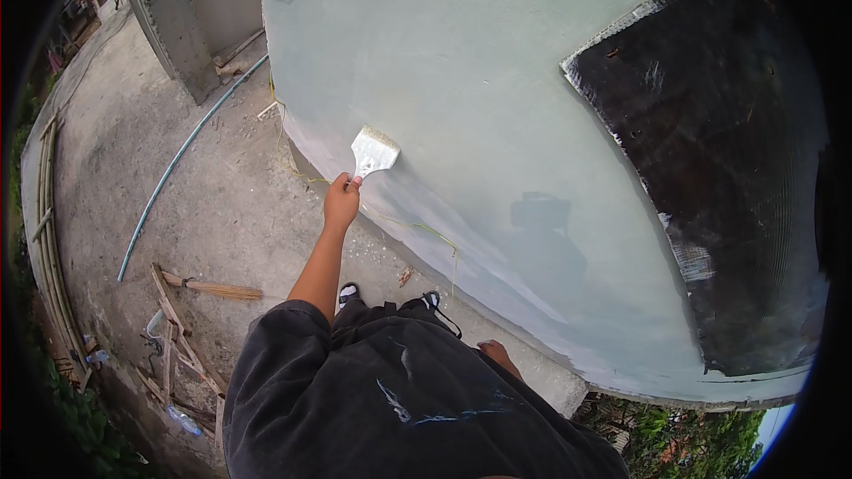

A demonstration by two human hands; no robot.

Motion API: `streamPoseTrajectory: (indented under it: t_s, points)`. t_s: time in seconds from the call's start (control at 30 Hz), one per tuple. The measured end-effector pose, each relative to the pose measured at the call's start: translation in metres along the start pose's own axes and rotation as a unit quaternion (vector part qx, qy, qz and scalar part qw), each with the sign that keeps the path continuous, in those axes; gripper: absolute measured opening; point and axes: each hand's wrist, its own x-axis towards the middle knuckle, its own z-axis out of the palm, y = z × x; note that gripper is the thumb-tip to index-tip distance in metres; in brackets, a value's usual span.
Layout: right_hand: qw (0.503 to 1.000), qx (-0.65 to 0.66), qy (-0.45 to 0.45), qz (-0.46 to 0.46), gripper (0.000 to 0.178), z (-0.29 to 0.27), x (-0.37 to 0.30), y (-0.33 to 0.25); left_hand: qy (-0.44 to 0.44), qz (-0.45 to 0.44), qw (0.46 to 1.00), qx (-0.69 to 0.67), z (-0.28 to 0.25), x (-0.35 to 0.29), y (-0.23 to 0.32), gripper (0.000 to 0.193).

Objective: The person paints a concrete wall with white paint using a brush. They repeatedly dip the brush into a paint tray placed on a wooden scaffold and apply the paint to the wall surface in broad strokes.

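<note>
My left hand (342, 200) is closed around the handle of a wide paintbrush (375, 152) whose body is smeared white. Its pale bristles point up and rest against or just off the wall (461, 80); I cannot tell which. Most of that wall is pale grey-green, with a lighter, whitish strip (435, 213) along its lower part. My right hand (499, 357) hangs low beside my dark, paint-marked shirt (408, 399), close to the wall's base. Its fingers are too small and partly hidden to read.
A dark panel (710, 142) with rough white edges fills the wall's right part. Thin yellow wire (417, 226) trails along the base. On the concrete floor (222, 204) at left lie a blue pipe (182, 146), a stick broom (217, 288), a wooden frame (182, 337) and bamboo poles (51, 248).
</note>
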Motion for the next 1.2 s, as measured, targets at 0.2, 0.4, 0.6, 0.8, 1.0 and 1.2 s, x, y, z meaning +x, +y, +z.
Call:
streamPoseTrajectory:
  t_s: [0.2,0.4,0.6,0.8,1.0,1.2]
  points:
    - [1.0,0.012,0.017,0.006,0.026,-0.002,-0.004,-0.016,-0.027,-0.109,0.971,0.211,-0.01,-0.017,-0.024,0.032]
    - [0.971,0.168,0.048,0.162,0.024,-0.004,-0.014,-0.043,-0.045,-0.105,0.957,0.266,0.003,-0.032,-0.001,0.032]
    - [0.961,0.212,0.05,0.169,0.025,-0.003,-0.015,-0.031,-0.028,-0.08,0.958,0.275,-0.002,-0.03,0.014,0.033]
    - [0.999,0.018,0.018,0.024,0.027,0.003,-0.02,-0.005,-0.028,-0.039,0.997,-0.067,-0.019,-0.025,0.038,0.024]
    - [0.998,0.054,0.006,0.037,0.027,0.008,-0.014,0.025,-0.05,-0.037,0.978,-0.199,-0.03,-0.037,0.089,0.024]
    - [0.991,0.099,0.026,0.082,0.027,0.002,-0.012,0.003,-0.034,-0.165,0.986,0.017,0.016,-0.013,-0.043,0.032]
